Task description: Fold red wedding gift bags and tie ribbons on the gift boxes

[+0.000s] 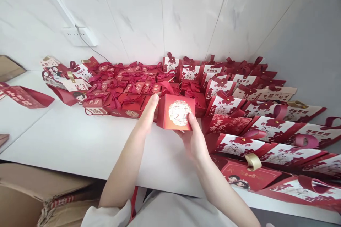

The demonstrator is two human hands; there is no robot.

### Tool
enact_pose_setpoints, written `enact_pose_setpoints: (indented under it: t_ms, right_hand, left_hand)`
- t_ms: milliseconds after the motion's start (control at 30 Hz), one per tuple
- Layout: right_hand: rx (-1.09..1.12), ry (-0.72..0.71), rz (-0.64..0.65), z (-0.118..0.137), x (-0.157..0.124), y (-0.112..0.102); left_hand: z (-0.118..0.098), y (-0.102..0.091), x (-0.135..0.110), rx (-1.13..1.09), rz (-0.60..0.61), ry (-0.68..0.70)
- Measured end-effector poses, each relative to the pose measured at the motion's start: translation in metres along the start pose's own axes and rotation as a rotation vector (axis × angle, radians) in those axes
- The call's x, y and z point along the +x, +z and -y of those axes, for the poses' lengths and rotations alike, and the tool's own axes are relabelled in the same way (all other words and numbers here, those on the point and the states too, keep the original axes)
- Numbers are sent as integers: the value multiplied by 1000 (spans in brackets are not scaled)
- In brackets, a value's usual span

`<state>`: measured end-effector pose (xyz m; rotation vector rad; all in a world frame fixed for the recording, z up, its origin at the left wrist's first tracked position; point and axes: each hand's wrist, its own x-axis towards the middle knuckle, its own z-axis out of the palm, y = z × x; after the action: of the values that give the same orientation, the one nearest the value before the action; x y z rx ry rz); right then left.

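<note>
Pinching box (174, 111) in right hand (194, 137); left hand (147, 114) alongside, cannot tell grip | above table (106, 145), before ribboned boxes (130, 90) | seemingly far along, judging by close rows; box not yet set down

Red box (176, 111): compact, boxy, front face roughly square and turned toward the viewer. Pale-gold round medallion (177, 113) with characters on front, partly covered by right thumb. Left side face darker red, narrow in view. Pose: near upright, raised above table (80, 142), between left hand (148, 115) and right hand (194, 138). Contents not visible.
</note>
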<state>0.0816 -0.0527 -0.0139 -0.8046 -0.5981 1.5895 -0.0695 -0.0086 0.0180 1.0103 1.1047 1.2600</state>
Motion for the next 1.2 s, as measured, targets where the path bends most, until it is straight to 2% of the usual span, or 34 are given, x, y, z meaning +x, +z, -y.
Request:
enact_pose_setpoints:
  t_ms: [133, 267, 333, 400, 467, 600, 700, 833, 1000, 1100, 1200]
  right_hand:
    - [105, 16, -10, 6, -2, 4]
    - [159, 10, -22, 13, -2, 4]
    - [180, 11, -21, 14, -1, 3]
    - [179, 17, -35, 13, 0, 2]
    - [166, 19, -80, 11, 1, 1]
    - [123, -6, -205, 6, 2, -2]
    - [48, -20, -234, 3, 1, -5]
    - [-100, -162, -142, 1, -1, -8]
    - [-243, -391, -33, -3, -8, -6]
    - [-254, -354, 22, -8, -11, -4]
    - [-251, -271, 4, -13, -11, -5]
  left_hand:
    - [12, 5, -5, -127, 96, 24]
    - [25, 5, -8, -154, 142, -95]
    - [28, 5, -11, -177, 208, -120]
    - [29, 7, -15, -209, 272, -103]
    - [28, 11, -20, -240, 284, -59]
    - [26, 19, -32, -248, 242, -4]
    - [25, 23, -39, -255, 179, 10]
    - [24, 25, -42, -254, 50, 102]
    - [19, 30, -44, -66, -59, 258]
    - [16, 33, -46, 54, -91, 318]
    - [17, 33, -49, 119, -101, 332]
